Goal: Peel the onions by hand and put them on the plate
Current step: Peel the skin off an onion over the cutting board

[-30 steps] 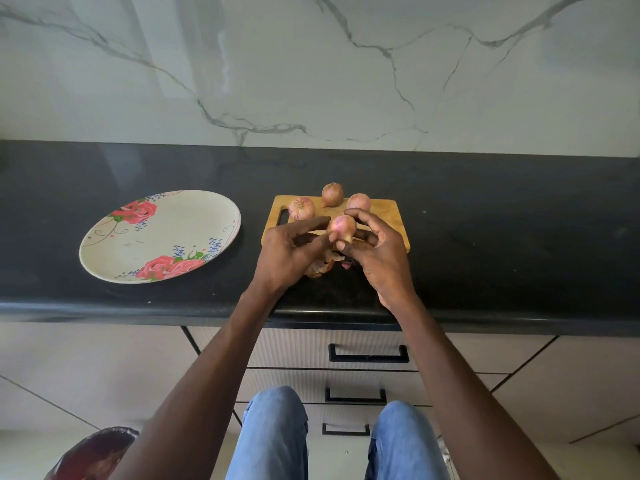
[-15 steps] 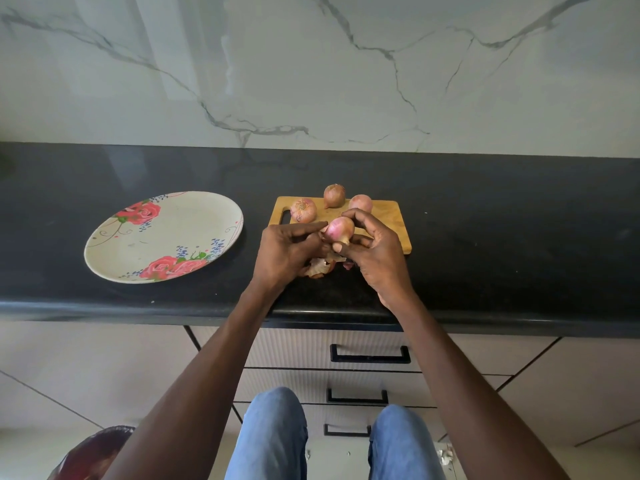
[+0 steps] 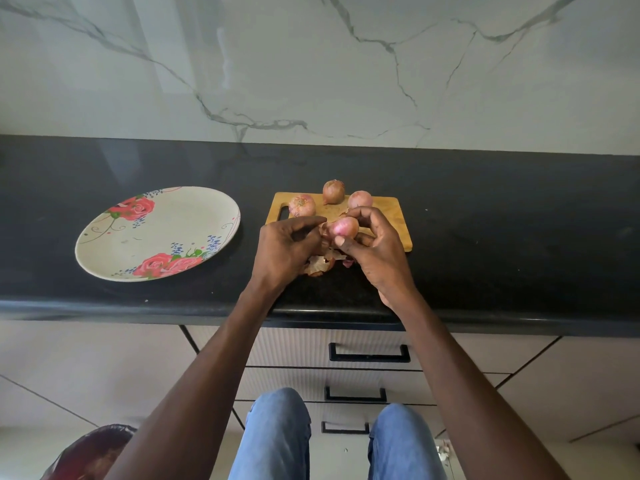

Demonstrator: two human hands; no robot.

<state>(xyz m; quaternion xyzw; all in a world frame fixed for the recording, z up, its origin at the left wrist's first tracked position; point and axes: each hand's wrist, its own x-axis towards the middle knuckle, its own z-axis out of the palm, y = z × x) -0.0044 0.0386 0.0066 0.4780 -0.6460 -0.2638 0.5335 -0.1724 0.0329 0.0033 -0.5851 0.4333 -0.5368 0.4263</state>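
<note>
The fingers (image 3: 360, 216) of the right hand (image 3: 377, 251) curl around a partly peeled onion (image 3: 343, 227), with the thumb pressed against its near side, so the pink bulb sits gripped just above the near edge of the cutting board (image 3: 391, 216). The left hand (image 3: 285, 251) is right beside it, its fingers bent inward toward the onion's left side, where a flap of brown skin hangs; whether they pinch that skin or only touch it cannot be told, as the fingertips are hidden behind the hand.

Below the two hands a small heap of loose onion skins (image 3: 320, 265) lies on the black table (image 3: 502, 244), touching the board's near edge. Three unpeeled onions rest at the far end of the board: the left onion (image 3: 302, 205) near the handle slot, the middle onion (image 3: 334, 191) at the far rim, and the right onion (image 3: 360, 199) just beyond the right hand's knuckles.

Well to the left of the board, apart from it, a flowered plate (image 3: 194, 216) sits on the table with no onion on it. Behind the table rises a marble wall (image 3: 311, 64). Under the table's front edge are drawers (image 3: 369, 353) with dark handles, and the person's blue jeans (image 3: 277, 438) show at the bottom.
</note>
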